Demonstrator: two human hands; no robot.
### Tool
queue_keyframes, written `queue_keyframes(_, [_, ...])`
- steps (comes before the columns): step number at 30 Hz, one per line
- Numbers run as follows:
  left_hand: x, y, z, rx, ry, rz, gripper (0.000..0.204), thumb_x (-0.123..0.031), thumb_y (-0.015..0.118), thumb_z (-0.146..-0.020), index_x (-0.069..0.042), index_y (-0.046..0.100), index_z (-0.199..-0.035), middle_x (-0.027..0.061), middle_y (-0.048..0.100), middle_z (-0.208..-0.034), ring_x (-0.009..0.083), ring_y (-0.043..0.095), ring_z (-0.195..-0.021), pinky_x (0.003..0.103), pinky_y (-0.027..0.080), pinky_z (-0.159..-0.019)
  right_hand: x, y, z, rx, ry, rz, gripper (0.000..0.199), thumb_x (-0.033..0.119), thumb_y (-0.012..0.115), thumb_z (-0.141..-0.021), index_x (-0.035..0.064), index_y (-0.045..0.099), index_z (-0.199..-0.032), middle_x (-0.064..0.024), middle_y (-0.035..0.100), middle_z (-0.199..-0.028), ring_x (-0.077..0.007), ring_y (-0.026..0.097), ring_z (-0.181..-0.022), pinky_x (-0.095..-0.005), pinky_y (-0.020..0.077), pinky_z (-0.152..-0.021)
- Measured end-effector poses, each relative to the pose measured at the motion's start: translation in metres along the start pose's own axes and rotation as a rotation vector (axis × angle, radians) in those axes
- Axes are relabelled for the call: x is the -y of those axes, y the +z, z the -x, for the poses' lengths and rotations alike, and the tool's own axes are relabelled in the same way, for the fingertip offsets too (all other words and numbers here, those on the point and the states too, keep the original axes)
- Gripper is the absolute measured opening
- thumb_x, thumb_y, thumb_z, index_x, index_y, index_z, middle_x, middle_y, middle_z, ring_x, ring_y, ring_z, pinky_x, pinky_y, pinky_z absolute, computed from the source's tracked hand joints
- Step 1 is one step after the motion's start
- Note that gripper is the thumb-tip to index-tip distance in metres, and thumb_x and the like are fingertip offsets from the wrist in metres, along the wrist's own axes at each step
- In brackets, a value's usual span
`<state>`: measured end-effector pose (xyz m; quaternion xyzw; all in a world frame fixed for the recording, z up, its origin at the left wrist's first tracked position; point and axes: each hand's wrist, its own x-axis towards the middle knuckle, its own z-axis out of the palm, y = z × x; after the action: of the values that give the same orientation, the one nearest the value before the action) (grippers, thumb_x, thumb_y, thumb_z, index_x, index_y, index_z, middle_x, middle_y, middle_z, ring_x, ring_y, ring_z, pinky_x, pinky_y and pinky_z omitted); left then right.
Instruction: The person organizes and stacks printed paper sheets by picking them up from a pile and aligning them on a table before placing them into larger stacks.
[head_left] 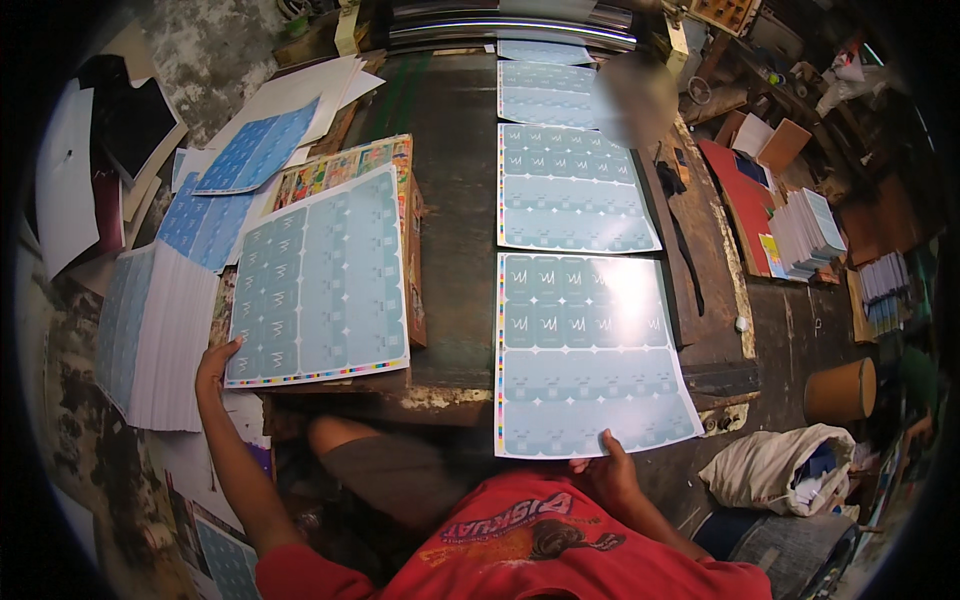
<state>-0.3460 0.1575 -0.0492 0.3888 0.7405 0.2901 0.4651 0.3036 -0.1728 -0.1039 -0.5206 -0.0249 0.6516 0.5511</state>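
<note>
My left hand grips the lower left edge of a pale teal printed sheet, its thumb on top and the other fingers mostly hidden. That sheet rests on a box covered with colourful printed paper. My right hand pinches the near edge of a second printed sheet, thumb above and fingers beneath. This sheet lies on the dark table and its near end hangs past the table edge. Beyond it, more matching sheets lie in a line toward metal rollers.
A thick stack of sheets stands at left, below blue printed sheets. On the right are paper bundles, a brown cylindrical bin and a white sack. A dark strap lies along the table's right side. One patch beside the far sheets is blurred.
</note>
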Motion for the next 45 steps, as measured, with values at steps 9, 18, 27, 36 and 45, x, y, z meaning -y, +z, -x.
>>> queue_keyframes(9, [-0.006, -0.003, 0.009, 0.168, 0.144, 0.025, 0.043, -0.023, 0.076, -0.082, 0.004, 0.062, -0.113, 0.0090, 0.069, -0.097, 0.0161, 0.065, -0.084, 0.030, 0.051, -0.077, 0.004, -0.008, -0.044, -0.151, -0.003, -0.079, 0.046, 0.054, 0.047, -0.095, 0.0126, 0.051, -0.116, -0.0159, 0.067, -0.083, -0.0261, 0.064, -0.070, -0.0436, 0.0517, -0.073])
queue_keyframes(18, [0.019, -0.011, -0.012, -0.087, 0.184, -0.121, 0.046, -0.048, 0.082, -0.071, -0.007, 0.066, -0.082, 0.0009, 0.062, -0.071, 0.0092, 0.055, -0.063, 0.025, 0.044, -0.060, 0.052, 0.105, -0.015, -0.274, -0.138, 0.206, 0.042, 0.044, 0.048, -0.097, 0.0143, 0.050, -0.126, -0.0101, 0.062, -0.115, -0.0200, 0.059, -0.089, -0.0379, 0.0491, -0.079])
queue_keyframes(27, [0.013, -0.008, -0.042, 0.028, 0.274, 0.104, 0.033, -0.036, 0.075, -0.082, -0.006, 0.064, -0.086, -0.0013, 0.059, -0.071, 0.0067, 0.052, -0.064, 0.023, 0.044, -0.063, 0.037, 0.496, -0.230, 0.946, -1.563, 1.572, 0.030, 0.028, 0.060, -0.090, 0.0136, 0.067, -0.116, -0.0098, 0.061, -0.124, -0.0333, 0.051, -0.116, -0.0450, 0.0385, -0.102])
queue_keyframes(36, [-0.088, 0.028, 0.009, 0.265, -0.020, 0.768, 0.044, -0.027, 0.052, -0.089, 0.002, 0.056, -0.123, 0.0185, 0.067, -0.103, 0.0224, 0.069, -0.084, 0.032, 0.059, -0.068, 0.015, 0.503, -0.281, 1.019, -1.633, 1.502, 0.026, 0.027, 0.060, -0.088, 0.0132, 0.070, -0.108, -0.0067, 0.064, -0.119, -0.0315, 0.054, -0.111, -0.0459, 0.0374, -0.102])
queue_keyframes(45, [-0.158, 0.106, -0.007, -0.325, -0.155, 0.214, 0.043, -0.030, 0.047, -0.090, 0.005, 0.057, -0.113, 0.0181, 0.065, -0.095, 0.0263, 0.068, -0.081, 0.041, 0.058, -0.072, 0.011, 0.496, -0.290, 0.945, -1.604, 1.496, 0.025, 0.026, 0.056, -0.090, 0.0141, 0.070, -0.107, -0.0063, 0.063, -0.118, -0.0301, 0.054, -0.111, -0.0494, 0.0352, -0.103])
